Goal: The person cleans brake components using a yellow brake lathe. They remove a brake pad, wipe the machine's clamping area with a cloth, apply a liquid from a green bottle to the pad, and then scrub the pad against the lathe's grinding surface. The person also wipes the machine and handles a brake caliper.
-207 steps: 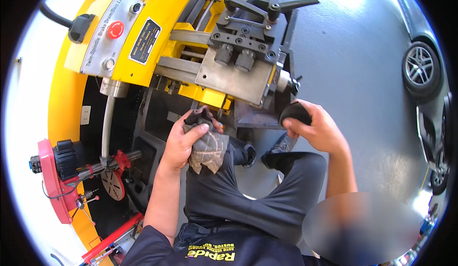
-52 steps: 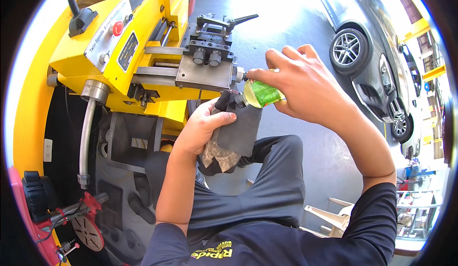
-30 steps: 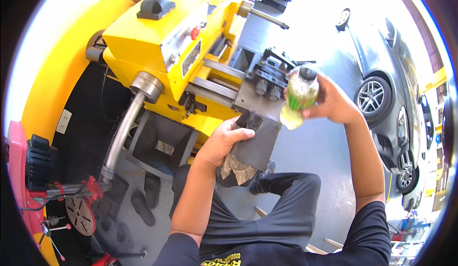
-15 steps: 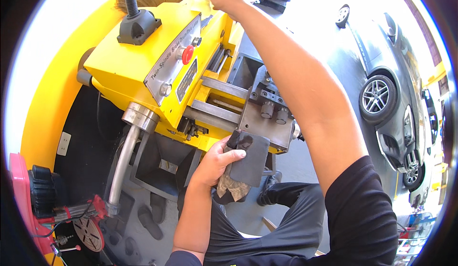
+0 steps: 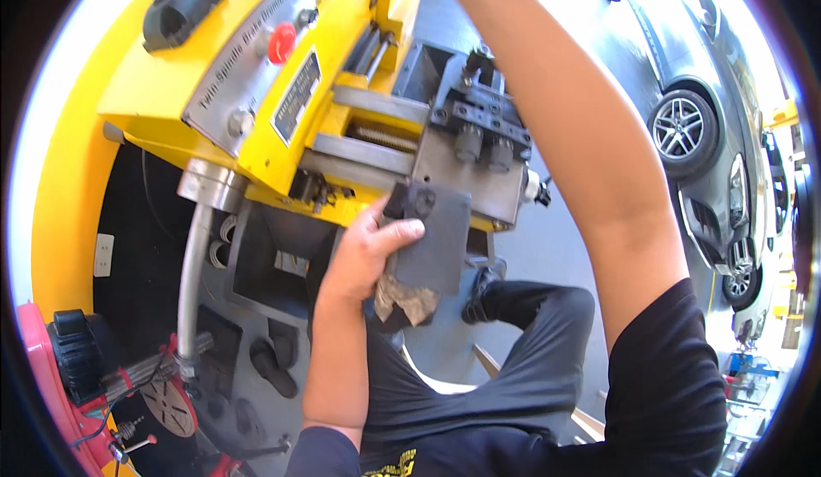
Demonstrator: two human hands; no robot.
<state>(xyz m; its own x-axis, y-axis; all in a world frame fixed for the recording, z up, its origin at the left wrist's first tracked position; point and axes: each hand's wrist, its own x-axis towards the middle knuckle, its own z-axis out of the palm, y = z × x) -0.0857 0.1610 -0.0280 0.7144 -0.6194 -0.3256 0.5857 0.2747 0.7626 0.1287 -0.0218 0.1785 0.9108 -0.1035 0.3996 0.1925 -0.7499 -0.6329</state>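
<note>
Left hand [image 5: 363, 259] clamps the dark grey pad [image 5: 432, 242] and rag [image 5: 402, 297] below the yellow machine [image 5: 256, 92]; keep this grip firm. Right hand is raised out of view above it; state cannot be told.

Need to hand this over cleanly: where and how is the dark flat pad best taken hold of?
Hedged: grip the dark flat pad by its bare lower right edge, coming from the right. The left hand and crumpled rag cover its left side and underside; the machine's grey carriage crowds the top.
</note>
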